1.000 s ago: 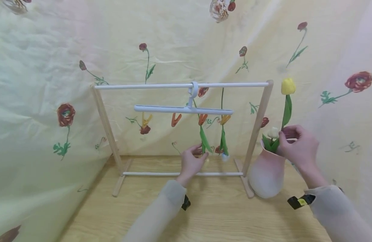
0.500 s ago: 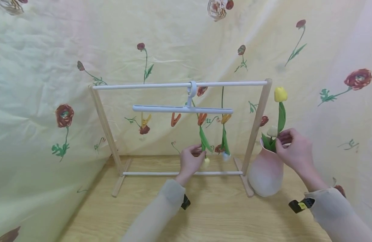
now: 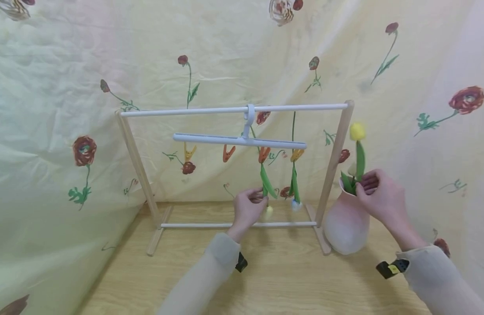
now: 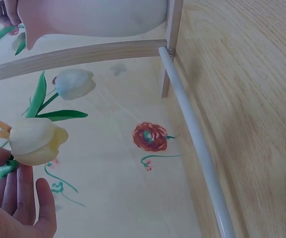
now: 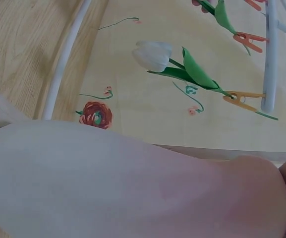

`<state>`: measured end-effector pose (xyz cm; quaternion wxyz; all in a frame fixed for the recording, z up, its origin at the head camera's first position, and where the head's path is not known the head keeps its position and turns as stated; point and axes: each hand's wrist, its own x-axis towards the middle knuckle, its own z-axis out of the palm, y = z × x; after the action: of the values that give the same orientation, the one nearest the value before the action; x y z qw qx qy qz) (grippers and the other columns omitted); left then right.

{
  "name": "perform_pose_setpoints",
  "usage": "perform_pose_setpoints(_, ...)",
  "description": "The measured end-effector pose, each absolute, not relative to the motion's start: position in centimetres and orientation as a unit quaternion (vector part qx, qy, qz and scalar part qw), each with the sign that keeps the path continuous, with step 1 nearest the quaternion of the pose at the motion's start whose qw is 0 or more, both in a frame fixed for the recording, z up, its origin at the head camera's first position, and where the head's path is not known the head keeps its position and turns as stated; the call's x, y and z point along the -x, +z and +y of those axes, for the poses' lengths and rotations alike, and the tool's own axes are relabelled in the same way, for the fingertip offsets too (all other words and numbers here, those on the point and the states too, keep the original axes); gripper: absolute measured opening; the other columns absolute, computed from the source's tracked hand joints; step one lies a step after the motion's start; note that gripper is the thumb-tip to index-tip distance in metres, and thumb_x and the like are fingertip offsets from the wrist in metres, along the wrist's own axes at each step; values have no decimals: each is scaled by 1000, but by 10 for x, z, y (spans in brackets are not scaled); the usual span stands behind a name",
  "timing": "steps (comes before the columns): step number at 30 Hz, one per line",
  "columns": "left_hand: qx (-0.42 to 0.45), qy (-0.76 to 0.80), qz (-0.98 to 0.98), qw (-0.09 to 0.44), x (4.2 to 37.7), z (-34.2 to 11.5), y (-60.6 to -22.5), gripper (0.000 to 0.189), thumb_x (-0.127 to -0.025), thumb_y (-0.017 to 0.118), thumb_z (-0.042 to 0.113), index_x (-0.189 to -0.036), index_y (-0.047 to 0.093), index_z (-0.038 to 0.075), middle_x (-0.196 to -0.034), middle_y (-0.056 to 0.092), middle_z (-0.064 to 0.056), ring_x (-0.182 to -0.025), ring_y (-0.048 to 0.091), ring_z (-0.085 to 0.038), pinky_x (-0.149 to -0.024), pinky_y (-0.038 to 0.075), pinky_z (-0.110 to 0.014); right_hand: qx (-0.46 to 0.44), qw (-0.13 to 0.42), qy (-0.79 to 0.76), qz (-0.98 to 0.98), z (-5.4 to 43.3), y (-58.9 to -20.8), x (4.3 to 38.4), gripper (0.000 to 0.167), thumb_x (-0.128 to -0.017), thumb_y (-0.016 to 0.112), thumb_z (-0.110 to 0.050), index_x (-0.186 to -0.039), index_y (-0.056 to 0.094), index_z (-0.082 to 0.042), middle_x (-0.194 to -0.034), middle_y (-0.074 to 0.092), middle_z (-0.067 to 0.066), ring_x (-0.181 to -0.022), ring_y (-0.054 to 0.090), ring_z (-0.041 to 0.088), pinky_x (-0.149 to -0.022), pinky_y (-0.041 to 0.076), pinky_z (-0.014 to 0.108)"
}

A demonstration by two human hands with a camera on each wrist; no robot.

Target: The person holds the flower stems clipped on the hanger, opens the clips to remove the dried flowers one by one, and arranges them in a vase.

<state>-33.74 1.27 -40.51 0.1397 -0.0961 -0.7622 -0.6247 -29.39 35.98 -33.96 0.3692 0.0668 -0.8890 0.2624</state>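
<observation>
My left hand [image 3: 247,210] pinches the stem of an upside-down cream tulip [image 4: 36,141] just above its bloom. An orange clip [image 3: 264,155] on the hanger [image 3: 214,139] grips that stem higher up. At the mouth of the pink-and-white vase [image 3: 347,225], my right hand [image 3: 383,192] pinches the stem of an upright yellow tulip [image 3: 357,131]. The lower end of this stem is hidden by the hand and vase. Behind its leaf, a white tulip [image 3: 352,169] stands in the vase. Another pale tulip [image 5: 152,55] hangs head down from a yellow-orange clip [image 5: 243,98].
The hanger hooks over the top bar [image 3: 186,113] of a wooden-legged rack. Its left half bears a yellow clip [image 3: 189,153] and an orange-red clip [image 3: 228,154] without flowers. The vase stands close to the rack's right leg [image 3: 336,162]. Flower-printed cloth surrounds the wooden table [image 3: 281,280].
The yellow tulip has come down and to the left as my right hand moved left at the vase mouth. My left hand stays at the cream tulip, whose bloom shows more clearly.
</observation>
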Motion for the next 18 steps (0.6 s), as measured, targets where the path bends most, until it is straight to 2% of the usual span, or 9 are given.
perform_pose_setpoints(3,98,-625,-761,141,338,13,-405,26,-91,79,6,-116,80,4,-99,82,-12,-83,79,-16,-77,66,-27,-44,407,274,-870,358,-339,291,26,-89,76,-12,-105,67,6,-94,74,26,-75,49,-21,-68,37,-6)
perform_pose_setpoints(5,98,-627,-760,140,338,12,-405,25,-90,79,5,-116,80,4,-99,82,-12,-83,79,-17,-77,66,-27,-35,443,280,-851,355,-339,291,28,-88,77,-14,-106,68,6,-96,75,26,-79,42,-26,-73,34,-5)
perform_pose_setpoints(8,95,-628,-760,140,338,11,-405,26,-90,80,5,-115,80,4,-98,82,-12,-83,79,-18,-77,66,-27,-45,494,281,-822,349,-336,290,28,-87,77,-14,-104,70,7,-96,75,25,-84,41,-27,-78,31,-1)
perform_pose_setpoints(11,91,-626,-762,134,337,7,-404,27,-90,80,6,-117,80,5,-99,82,-11,-83,79,-17,-77,66,-27,-96,525,299,-791,338,-332,294,21,-85,76,-8,-99,73,8,-92,75,26,-85,47,-26,-81,35,-4)
perform_pose_setpoints(15,93,-627,-762,134,336,6,-404,28,-90,79,6,-118,79,4,-100,82,-12,-84,78,-19,-78,66,-29,-168,539,327,-758,315,-327,298,12,-85,74,0,-94,76,8,-90,77,25,-87,56,-23,-81,46,-3)
perform_pose_setpoints(18,98,-630,-759,132,337,10,-405,28,-90,79,5,-117,79,4,-99,82,-13,-84,78,-20,-77,66,-29,-204,533,331,-751,298,-322,301,10,-86,74,2,-94,77,6,-90,78,22,-87,59,-20,-80,48,-2)
